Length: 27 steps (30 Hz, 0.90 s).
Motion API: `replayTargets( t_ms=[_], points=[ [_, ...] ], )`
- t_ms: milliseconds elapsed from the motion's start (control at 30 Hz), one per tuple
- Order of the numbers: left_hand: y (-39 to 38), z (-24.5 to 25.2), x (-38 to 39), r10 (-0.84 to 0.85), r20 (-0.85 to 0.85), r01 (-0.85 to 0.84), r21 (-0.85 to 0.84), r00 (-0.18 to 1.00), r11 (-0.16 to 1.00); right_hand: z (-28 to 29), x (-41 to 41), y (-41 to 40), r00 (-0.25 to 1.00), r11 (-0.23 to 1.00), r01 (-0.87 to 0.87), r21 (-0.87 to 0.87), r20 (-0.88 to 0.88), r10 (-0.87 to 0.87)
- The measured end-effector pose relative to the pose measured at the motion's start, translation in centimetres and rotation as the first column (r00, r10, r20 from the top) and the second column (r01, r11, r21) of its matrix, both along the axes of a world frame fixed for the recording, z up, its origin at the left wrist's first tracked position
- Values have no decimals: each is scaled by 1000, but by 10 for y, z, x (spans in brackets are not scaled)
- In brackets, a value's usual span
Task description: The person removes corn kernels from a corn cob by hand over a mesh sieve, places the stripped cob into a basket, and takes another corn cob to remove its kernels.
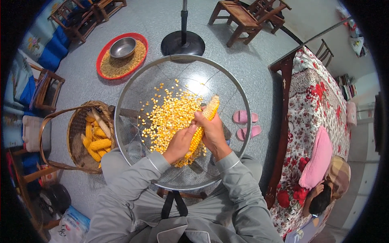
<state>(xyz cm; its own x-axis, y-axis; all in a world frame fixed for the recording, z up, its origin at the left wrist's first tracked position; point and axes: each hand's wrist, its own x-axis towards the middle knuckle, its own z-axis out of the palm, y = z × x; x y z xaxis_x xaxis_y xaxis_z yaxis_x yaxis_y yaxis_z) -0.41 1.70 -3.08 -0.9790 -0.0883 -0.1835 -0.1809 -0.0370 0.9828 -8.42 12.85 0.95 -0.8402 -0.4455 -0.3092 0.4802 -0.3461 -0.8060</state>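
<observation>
A corn cob [197, 138], partly stripped of kernels near its upper end, slants over a round wire-mesh sieve with a metal rim [245, 91]. My right hand [211, 130] grips the cob from its right side, the thumb lying across it. Against the cob's left side presses my left hand [182, 141], its thumb close to the right thumb; its fingers are partly hidden. Loose yellow kernels [170, 112] are heaped in the sieve, left of and below the hands. The sieve rests above my lap.
At left stands a wicker basket [73, 130] of corn cobs. A red basin [98, 65] holds kernels and a metal bowl [122, 48]. Beyond the sieve is a black round stand base [182, 45]. Pink slippers [243, 117] lie right, near a bed [304, 121] with a person [320, 197].
</observation>
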Motion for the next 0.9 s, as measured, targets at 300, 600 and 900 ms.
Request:
replayTargets(
  t_ms=[300,600,900],
  points=[
    [-10,47,-6,-126,370,-52,435,920,899,12,-4,11,981,990,-4,-142,192,32],
    [-15,49,-6,-157,434,-68,459,887,886,18,-3,5,980,977,-39,-208,182,78],
    [-4,-1,1,27,-26,-32,-224,999,974,1,2,-2,998,998,-60,-7,21,60]
  ],
)
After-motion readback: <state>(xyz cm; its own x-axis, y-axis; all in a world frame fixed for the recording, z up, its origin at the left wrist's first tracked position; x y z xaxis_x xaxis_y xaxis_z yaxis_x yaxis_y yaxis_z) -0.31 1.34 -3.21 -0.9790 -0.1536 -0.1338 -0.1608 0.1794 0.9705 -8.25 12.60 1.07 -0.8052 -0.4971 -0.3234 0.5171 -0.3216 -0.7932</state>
